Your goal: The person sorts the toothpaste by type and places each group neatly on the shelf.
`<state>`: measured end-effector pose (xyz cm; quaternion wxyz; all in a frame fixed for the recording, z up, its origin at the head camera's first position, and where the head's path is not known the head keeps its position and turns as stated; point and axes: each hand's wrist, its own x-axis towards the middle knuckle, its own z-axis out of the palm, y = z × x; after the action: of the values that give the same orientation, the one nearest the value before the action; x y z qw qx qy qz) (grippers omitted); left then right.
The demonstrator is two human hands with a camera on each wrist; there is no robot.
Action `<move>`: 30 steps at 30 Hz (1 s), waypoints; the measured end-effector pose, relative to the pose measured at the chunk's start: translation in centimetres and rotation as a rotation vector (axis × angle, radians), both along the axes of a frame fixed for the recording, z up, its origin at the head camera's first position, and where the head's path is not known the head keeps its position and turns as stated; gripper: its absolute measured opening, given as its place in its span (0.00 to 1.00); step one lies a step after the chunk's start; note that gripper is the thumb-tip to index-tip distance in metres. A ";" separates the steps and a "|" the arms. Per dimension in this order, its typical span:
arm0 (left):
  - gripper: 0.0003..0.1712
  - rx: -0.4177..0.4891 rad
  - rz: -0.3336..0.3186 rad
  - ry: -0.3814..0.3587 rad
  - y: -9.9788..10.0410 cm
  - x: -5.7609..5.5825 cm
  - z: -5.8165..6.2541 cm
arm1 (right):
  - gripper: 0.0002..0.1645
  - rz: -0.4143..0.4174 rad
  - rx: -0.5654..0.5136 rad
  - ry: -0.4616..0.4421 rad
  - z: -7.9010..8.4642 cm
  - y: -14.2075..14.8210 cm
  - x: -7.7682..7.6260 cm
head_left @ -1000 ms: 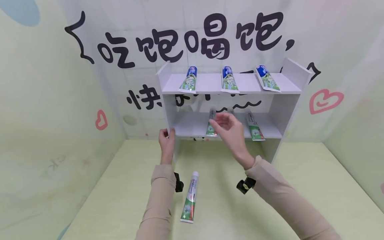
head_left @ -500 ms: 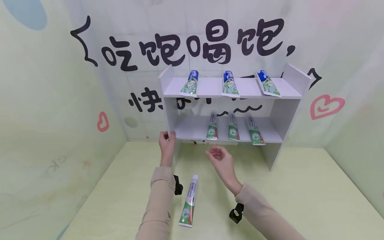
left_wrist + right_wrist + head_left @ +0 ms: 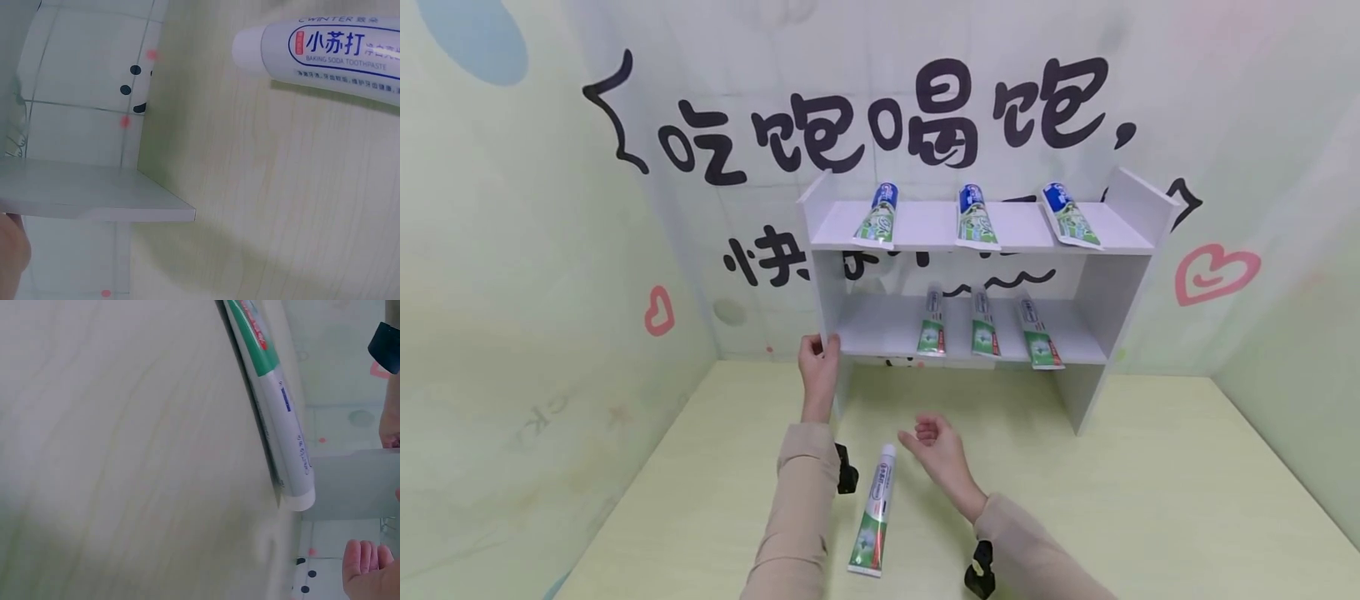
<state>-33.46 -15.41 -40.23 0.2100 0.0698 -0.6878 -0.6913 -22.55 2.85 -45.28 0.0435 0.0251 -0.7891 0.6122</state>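
My left hand [image 3: 818, 377] holds the left side panel of a white two-tier shelf [image 3: 880, 333], thumb on one face and fingers on the other. In the left wrist view only part of that hand [image 3: 12, 256] shows beside the panel. A green and white baking soda toothpaste tube [image 3: 874, 518] lies on the table, cap towards the shelf. My right hand [image 3: 943, 462] hovers just right of the cap, fingers loosely bent and holding nothing. The right wrist view has the same tube [image 3: 275, 406] apart from the right hand [image 3: 367, 570].
Three green and white tubes, including a middle one [image 3: 982, 325], lie on the lower shelf board, all right of its left part. Three blue-capped green tubes, one at the left [image 3: 880, 218], lie on the upper board. A printed wall [image 3: 760, 325] stands behind the shelf.
My right hand has come down and back from the lower shelf board to beside the tube on the table, uncovering the middle tube. The left hand keeps its hold on the shelf.
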 end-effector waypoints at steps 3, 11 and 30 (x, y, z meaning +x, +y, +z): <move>0.14 -0.009 0.000 0.007 -0.1 0.1 -0.2 | 0.31 0.012 0.017 -0.021 -0.9 -0.4 0.2; 0.14 -0.010 0.008 0.011 0.0 -0.1 -0.3 | 0.35 0.061 0.083 -0.105 -2.4 -1.6 0.5; 0.15 -0.012 -0.011 -0.001 0.0 0.1 0.0 | 0.27 0.129 0.175 -0.165 -3.0 -3.6 1.3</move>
<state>-33.33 -15.36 -40.19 0.2062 0.0651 -0.6926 -0.6882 -21.28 -0.71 -48.31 -0.0634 0.0290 -0.8372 0.5425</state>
